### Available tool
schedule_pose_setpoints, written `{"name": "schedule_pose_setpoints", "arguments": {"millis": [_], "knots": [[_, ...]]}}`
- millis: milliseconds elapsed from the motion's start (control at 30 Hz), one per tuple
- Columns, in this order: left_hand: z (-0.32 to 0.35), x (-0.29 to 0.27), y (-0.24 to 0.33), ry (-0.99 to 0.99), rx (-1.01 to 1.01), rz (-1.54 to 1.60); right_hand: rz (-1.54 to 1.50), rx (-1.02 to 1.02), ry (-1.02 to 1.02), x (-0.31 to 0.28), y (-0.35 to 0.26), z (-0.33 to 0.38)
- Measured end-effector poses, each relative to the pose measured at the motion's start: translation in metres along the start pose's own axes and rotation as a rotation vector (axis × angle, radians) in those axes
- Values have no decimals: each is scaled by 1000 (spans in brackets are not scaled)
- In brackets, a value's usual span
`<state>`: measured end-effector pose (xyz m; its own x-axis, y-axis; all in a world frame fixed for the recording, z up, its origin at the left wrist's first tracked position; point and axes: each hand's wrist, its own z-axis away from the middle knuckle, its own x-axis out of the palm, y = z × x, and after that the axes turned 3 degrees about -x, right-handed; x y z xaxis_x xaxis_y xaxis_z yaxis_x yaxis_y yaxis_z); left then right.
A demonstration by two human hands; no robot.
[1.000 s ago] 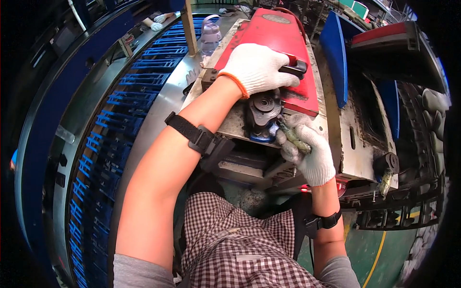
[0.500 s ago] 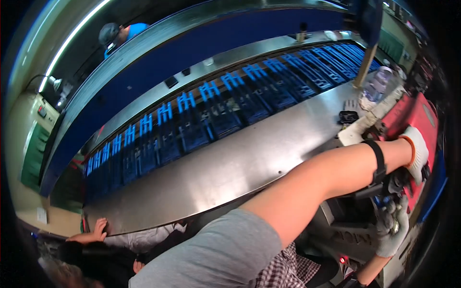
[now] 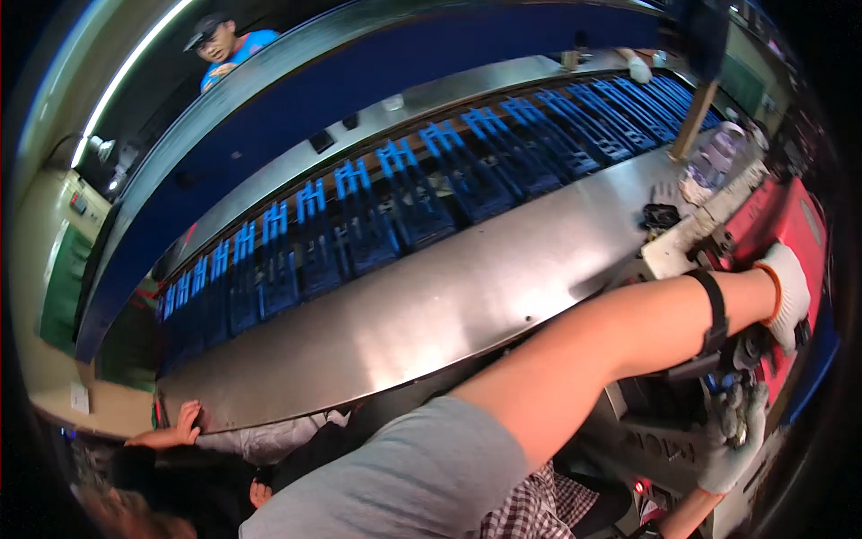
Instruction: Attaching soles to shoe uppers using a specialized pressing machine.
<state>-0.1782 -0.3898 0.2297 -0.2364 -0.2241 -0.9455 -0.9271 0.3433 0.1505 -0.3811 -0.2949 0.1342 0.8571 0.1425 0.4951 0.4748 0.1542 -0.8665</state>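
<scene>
From the head view, we're looking across a long conveyor, and here at the right edge is our left hand, white-gloved with an orange cuff, laid against the red machine cover. Its fingertips are turned away, so we can't tell how far it's open or whether it grips anything. Down at lower right, our right hand, gloved too, has its fingers curled around a yellowish wrapped handle, just below the dark round machine part. Across the middle run the blue racks, with the bare steel ledge alongside. A clear lilac bottle stands at upper right. Upper left, we've got a co-worker in a blue shirt; lower left, another person's hand rests on the ledge's end.
</scene>
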Motion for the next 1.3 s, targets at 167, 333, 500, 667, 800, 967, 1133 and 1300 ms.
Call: {"name": "schedule_pose_setpoints", "arguments": {"millis": [167,333,500,667,800,967,1133,1300], "knots": [[17,-14,-3,10,-5,12,-48,131,-242,-7,-6,-6],[25,-20,-8,44,-39,12,-115,217,-382,15,-13,-5],[20,-19,-5,52,-53,22,-17,312,-399,15,-25,-17],[34,-12,-2,254,13,7,96,246,-411,-15,-11,-36],[26,-5,16,187,-15,-30,-73,159,-455,-29,-8,-27],[19,4,2,68,-104,-31,-162,160,-550,-10,5,-28],[20,4,2,152,-70,-58,-138,166,-445,-12,5,-28],[20,1,0,129,-61,-56,-156,174,-471,-16,3,-31]]}}
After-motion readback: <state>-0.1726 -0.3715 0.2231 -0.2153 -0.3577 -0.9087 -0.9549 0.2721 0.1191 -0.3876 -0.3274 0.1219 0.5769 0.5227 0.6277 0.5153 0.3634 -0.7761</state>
